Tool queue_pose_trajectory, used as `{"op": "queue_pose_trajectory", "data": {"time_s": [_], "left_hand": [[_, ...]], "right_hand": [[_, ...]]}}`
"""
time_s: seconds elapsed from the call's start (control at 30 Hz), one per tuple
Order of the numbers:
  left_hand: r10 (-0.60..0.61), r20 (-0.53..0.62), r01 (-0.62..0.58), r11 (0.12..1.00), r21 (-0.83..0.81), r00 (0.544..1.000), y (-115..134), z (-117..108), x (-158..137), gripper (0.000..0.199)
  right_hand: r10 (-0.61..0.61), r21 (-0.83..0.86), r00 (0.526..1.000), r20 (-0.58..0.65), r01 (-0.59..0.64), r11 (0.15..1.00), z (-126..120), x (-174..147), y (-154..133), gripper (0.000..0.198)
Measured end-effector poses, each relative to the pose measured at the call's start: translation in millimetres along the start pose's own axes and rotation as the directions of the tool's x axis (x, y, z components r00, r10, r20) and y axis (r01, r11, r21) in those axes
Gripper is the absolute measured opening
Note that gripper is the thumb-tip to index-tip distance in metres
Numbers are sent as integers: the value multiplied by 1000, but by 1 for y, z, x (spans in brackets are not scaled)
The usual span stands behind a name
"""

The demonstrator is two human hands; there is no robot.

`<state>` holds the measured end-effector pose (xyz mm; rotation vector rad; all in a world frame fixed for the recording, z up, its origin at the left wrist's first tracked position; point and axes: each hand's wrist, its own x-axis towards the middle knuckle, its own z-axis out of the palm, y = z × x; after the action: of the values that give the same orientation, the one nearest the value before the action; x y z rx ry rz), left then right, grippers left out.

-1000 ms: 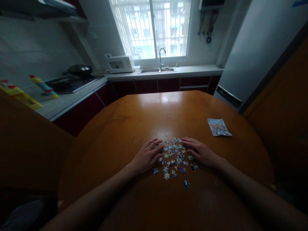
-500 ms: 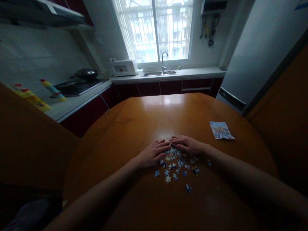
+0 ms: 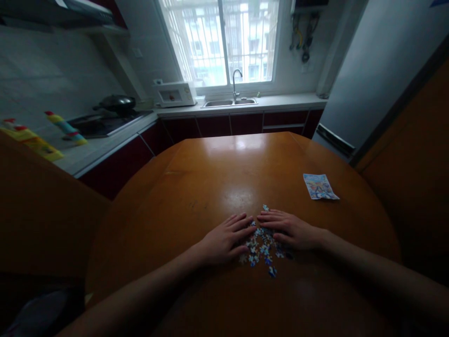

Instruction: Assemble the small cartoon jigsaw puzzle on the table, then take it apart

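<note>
Loose jigsaw puzzle pieces (image 3: 261, 244), mostly blue and white, lie in a small heap on the wooden table (image 3: 196, 187). My left hand (image 3: 226, 237) rests flat along the heap's left side, fingers stretched out and touching its edge. On the other side, my right hand (image 3: 289, 228) lies palm down with extended fingers, covering some of the pieces. Neither hand grasps anything. One single piece (image 3: 265, 207) sits just beyond the right fingertips, and another piece (image 3: 272, 271) lies at the near end of the heap.
A creased printed sheet (image 3: 320, 186) lies to the right on the table. Beyond the table's far edge stand a counter with a sink (image 3: 229, 102), a microwave (image 3: 175, 94) and a pan (image 3: 117, 104). A fridge (image 3: 345, 79) rises at the right.
Both hands have come nearer to me along the heap's sides. The scattered pieces now lie closer together, and one piece is left behind beyond the right fingertips.
</note>
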<state>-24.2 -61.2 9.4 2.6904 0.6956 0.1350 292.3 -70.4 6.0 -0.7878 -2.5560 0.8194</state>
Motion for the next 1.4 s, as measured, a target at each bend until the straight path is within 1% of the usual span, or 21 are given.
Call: {"op": "queue_pose_trajectory", "data": {"time_s": [0.1, 0.17, 0.23, 0.27, 0.37, 0.43, 0.53, 0.67, 0.73, 0.77, 0.8, 0.87, 0.93, 1.0, 1.03, 1.1, 1.17, 1.2, 1.27, 1.33, 1.4], "left_hand": [[1, -21, -1, 999, -36, 1000, 2, 2, -2, 62], [-32, -71, 26, 996, -83, 997, -4, 0, 1, 56], [-96, -131, 79, 988, -129, 987, -14, -3, 5, 53], [-124, -157, 100, 983, -151, 980, -20, -5, 7, 52], [-209, -222, 162, 964, -212, 952, -38, -6, 4, 51], [-244, -269, 177, 952, -251, 932, -45, -5, -3, 52], [-278, -346, 165, 932, -322, 896, -50, -2, -14, 51], [-319, -452, 148, 916, -373, 833, -51, -1, -13, 44], [-304, -462, 139, 924, -356, 833, -50, -2, -9, 36], [-284, -445, 132, 930, -343, 849, -49, -2, -8, 31], [-264, -424, 123, 936, -330, 867, -48, -3, -8, 27], [-228, -381, 108, 944, -311, 896, -47, -3, -9, 21], [-214, -362, 102, 947, -305, 907, -46, -3, -11, 19], [-218, -357, 104, 945, -311, 908, -46, -3, -12, 18], [-224, -358, 108, 943, -316, 907, -45, -2, -12, 20], [-242, -366, 119, 938, -327, 899, -44, -2, -12, 23], [-262, -365, 136, 932, -336, 893, -42, -3, -12, 25], [-272, -363, 145, 929, -340, 891, -41, -3, -13, 25], [-289, -359, 163, 926, -342, 887, -40, -5, -14, 22], [-286, -354, 169, 930, -326, 891, -39, -6, -14, 19], [-266, -348, 161, 939, -303, 899, -38, -7, -13, 19]], "right_hand": [[8, 0, 999, -33, -8, 1000, 3, -2, 2, 49], [35, 3, 993, -115, -35, 999, 2, 4, 12, 48], [79, -12, 975, -207, -84, 996, -2, 15, 25, 48], [94, -24, 970, -225, -102, 994, -4, 20, 31, 49], [83, -63, 979, -184, -96, 993, -8, 24, 40, 48], [59, -74, 987, -149, -70, 995, -8, 15, 36, 48], [56, -70, 993, -106, -63, 996, -5, -7, 20, 51], [91, -33, 991, -94, -94, 995, 3, -34, 1, 54], [124, 10, 984, -130, -124, 992, 8, -41, 0, 54], [150, 35, 974, -169, -146, 989, 9, -43, 2, 53], [179, 62, 958, -223, -169, 984, 10, -44, 5, 51], [234, 117, 906, -353, -205, 972, 8, -39, 17, 47], [283, 181, 834, -474, -222, 958, 3, -25, 32, 46], [356, 279, 747, -561, -234, 931, -4, -4, 49, 47], [405, 345, 705, -582, -237, 908, -8, 8, 58, 49], [495, 449, 643, -584, -252, 857, -13, 33, 73, 53], [533, 430, 592, -604, -321, 844, -17, 54, 85, 48], [538, 398, 573, -618, -362, 843, -19, 61, 90, 45], [537, 344, 555, -635, -420, 840, -20, 69, 97, 40], [540, 337, 560, -629, -430, 838, -21, 69, 101, 38], [535, 337, 583, -612, -419, 843, -21, 65, 102, 37]]}}
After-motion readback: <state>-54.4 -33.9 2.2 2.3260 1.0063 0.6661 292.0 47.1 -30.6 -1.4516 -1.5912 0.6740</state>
